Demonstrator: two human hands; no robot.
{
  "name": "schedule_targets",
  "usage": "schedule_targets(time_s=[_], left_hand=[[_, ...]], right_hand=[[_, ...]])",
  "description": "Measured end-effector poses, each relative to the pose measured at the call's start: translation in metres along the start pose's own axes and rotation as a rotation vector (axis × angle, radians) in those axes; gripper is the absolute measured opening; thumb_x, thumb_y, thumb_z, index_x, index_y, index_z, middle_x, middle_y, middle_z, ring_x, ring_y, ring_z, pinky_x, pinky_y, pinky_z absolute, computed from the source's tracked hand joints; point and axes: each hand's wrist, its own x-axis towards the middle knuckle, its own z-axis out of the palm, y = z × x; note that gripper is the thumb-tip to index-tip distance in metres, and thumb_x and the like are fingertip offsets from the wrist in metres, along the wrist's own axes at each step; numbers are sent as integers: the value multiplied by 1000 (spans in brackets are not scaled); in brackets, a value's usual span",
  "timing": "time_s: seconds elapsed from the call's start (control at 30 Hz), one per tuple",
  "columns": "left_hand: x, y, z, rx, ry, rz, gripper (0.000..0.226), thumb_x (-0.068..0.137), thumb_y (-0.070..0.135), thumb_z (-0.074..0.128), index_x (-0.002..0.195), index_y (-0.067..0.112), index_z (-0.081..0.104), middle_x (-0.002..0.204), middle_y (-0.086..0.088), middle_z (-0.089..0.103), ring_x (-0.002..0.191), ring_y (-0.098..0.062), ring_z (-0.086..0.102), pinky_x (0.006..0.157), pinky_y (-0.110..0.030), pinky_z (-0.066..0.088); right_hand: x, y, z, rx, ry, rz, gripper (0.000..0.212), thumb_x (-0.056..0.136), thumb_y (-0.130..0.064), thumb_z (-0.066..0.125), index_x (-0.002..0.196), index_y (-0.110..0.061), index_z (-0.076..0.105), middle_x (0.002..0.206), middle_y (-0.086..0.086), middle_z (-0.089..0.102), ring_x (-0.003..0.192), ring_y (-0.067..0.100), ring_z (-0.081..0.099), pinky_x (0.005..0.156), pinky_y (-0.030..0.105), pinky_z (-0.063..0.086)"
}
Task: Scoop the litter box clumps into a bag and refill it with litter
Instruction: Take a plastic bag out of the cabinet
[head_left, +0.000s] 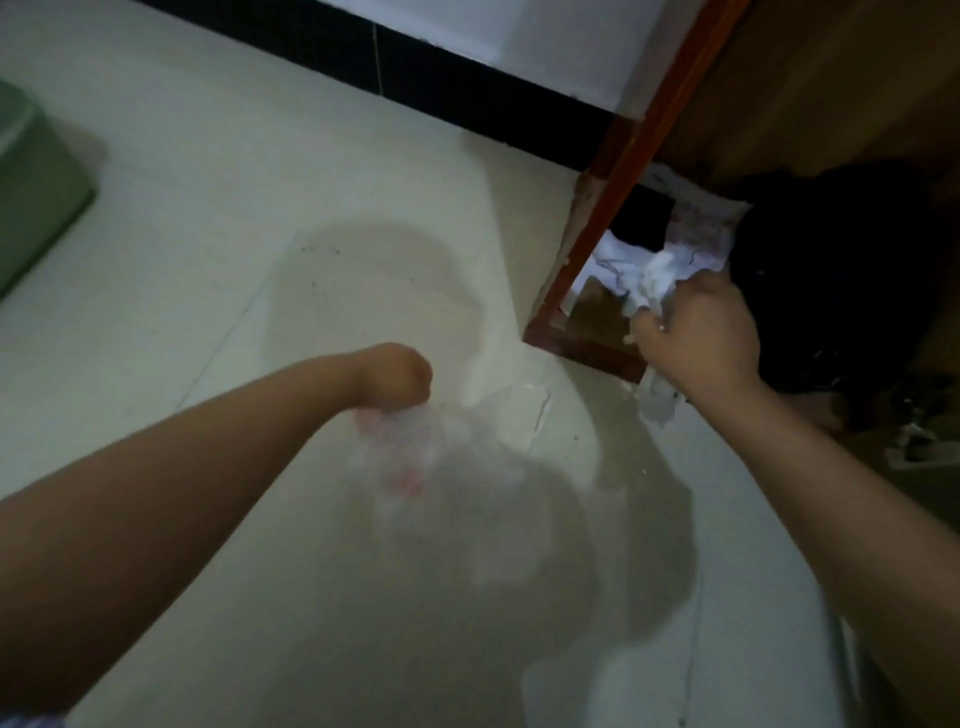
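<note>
My left hand (397, 376) is curled into a fist over the floor at centre and grips the top of a thin, see-through plastic bag (447, 467) with faint red print, which hangs blurred below it. My right hand (698, 338) grips crumpled white plastic or paper (657, 283) at the foot of a wooden frame on the right; a strip of it hangs below the wrist. The green litter box (36, 192) shows only as a corner at the far left edge. No scoop or litter is in view.
A reddish-brown wooden post (618, 171) runs diagonally from the upper right down to the floor. A dark heap (821, 291) lies behind it. A black skirting strip (415, 67) lines the white wall. The pale tiled floor (234, 182) stretches to the left.
</note>
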Motion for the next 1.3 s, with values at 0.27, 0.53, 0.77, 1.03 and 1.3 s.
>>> schedule_targets(time_s=[0.27, 0.53, 0.77, 1.03, 1.3], left_hand=[[-25, -48, 21, -373, 327, 159, 13, 89, 6, 48, 77, 9, 52, 80, -6, 52, 76, -19, 47, 60, -21, 35], [-134, -194, 20, -304, 822, 201, 28, 64, 22, 42, 70, 4, 62, 54, 17, 34, 55, -16, 41, 53, -20, 34], [-223, -322, 25, -340, 954, -220, 22, 77, 15, 48, 83, 4, 66, 78, -4, 56, 76, -19, 49, 66, -22, 32], [-307, -410, 52, -229, 1031, -671, 8, 86, 1, 46, 83, 9, 47, 81, -5, 39, 81, -32, 51, 65, -33, 34], [-300, -424, 56, -269, 841, -756, 29, 98, 21, 38, 121, 6, 47, 118, -13, 51, 99, -31, 55, 77, -33, 43]], right_hand=[[-59, -94, 9, 98, -251, -261, 25, 90, -18, 52, 104, 1, 62, 102, 20, 59, 95, 36, 58, 75, 35, 45], [-51, -246, 24, 77, -331, -757, 55, 39, 15, 74, 92, 2, 67, 83, 21, 63, 56, 32, 64, 43, 25, 49], [-29, -437, 36, 164, -252, -1053, 59, 50, 9, 73, 106, 2, 59, 99, 23, 60, 68, 32, 63, 49, 32, 53], [-23, -571, 85, -65, -414, -1028, 55, 86, 1, 49, 139, -12, 37, 144, 13, 31, 117, 33, 49, 92, 36, 43], [-20, -593, 104, 117, -545, -763, 51, 94, -3, 40, 143, -12, 30, 145, 12, 38, 129, 27, 42, 102, 26, 31]])
